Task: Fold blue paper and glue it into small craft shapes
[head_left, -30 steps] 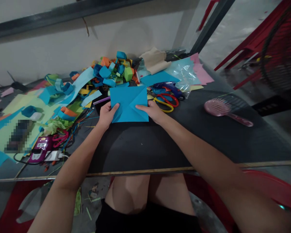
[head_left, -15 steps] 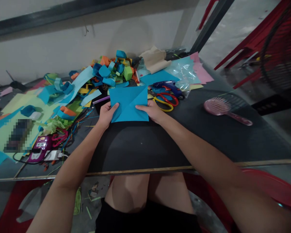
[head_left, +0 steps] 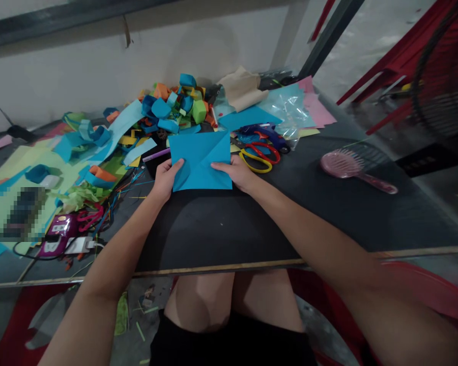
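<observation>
A blue sheet of paper (head_left: 202, 160), roughly square and marked by diagonal creases, is held up over the black tabletop (head_left: 221, 229). My left hand (head_left: 165, 178) pinches its left edge, thumb in front and fingers behind. On the opposite edge, my right hand (head_left: 239, 172) grips it the same way. Scissors with red and yellow handles (head_left: 256, 158) lie just beyond my right hand. A purple pen-like stick (head_left: 156, 154) rests near my left hand. The fingers behind the sheet are hidden.
Folded coloured paper pieces (head_left: 171, 109) are heaped against the wall. A pink hairbrush (head_left: 341, 163) lies at right. Toward the left are a purple device (head_left: 61, 231), a white plug adapter (head_left: 78, 245) and green sheets (head_left: 19, 188). A fan (head_left: 446, 81) stands beyond the table's right end.
The view has shifted slightly, so the table items appear a little further left. Both hands keep the same hold on the blue sheet.
</observation>
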### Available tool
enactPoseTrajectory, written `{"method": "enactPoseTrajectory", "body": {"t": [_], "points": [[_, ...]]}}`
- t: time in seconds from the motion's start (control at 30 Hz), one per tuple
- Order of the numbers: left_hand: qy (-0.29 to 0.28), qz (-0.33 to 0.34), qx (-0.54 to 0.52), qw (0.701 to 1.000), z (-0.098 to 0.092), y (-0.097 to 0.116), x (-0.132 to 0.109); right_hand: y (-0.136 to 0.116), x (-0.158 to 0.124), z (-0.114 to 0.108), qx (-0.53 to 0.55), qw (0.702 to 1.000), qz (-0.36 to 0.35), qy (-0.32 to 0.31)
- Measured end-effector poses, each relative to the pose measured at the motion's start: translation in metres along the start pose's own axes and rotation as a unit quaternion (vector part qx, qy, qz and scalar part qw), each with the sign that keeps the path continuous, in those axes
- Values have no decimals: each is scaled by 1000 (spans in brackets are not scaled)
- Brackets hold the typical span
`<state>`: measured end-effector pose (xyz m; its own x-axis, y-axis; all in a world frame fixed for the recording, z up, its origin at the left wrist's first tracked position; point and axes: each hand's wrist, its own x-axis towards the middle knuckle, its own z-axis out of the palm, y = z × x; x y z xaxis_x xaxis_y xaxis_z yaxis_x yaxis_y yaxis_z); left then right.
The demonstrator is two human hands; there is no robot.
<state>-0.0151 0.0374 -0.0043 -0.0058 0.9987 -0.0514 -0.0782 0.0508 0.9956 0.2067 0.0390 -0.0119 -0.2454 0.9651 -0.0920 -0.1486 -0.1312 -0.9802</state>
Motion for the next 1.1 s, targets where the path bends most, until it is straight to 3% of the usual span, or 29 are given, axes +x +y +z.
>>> {"method": "enactPoseTrajectory", "body": {"t": [0.1,0.27,0.5,0.7,0.87,1.0,1.1], "points": [[-16,8,7,1000,-1,1,1,-1,-1,0,7,1000,-1,8],[-89,-3,15,996,-6,4,1,-6,-1,-2,22,1000,10,8],[-157,27,42,986,-15,14,2,-19,-4,-10,-5,993,-19,-113],[-223,-7,43,974,-20,24,0,-27,-9,-21,19,963,43,-267],[-258,-9,75,963,-15,29,-9,-31,-14,-5,-5,975,119,-185],[-249,23,94,964,-10,32,-14,-33,-17,5,-93,954,161,-236],[-213,63,94,971,-9,34,-13,-32,-18,6,-127,953,155,-227]]}}
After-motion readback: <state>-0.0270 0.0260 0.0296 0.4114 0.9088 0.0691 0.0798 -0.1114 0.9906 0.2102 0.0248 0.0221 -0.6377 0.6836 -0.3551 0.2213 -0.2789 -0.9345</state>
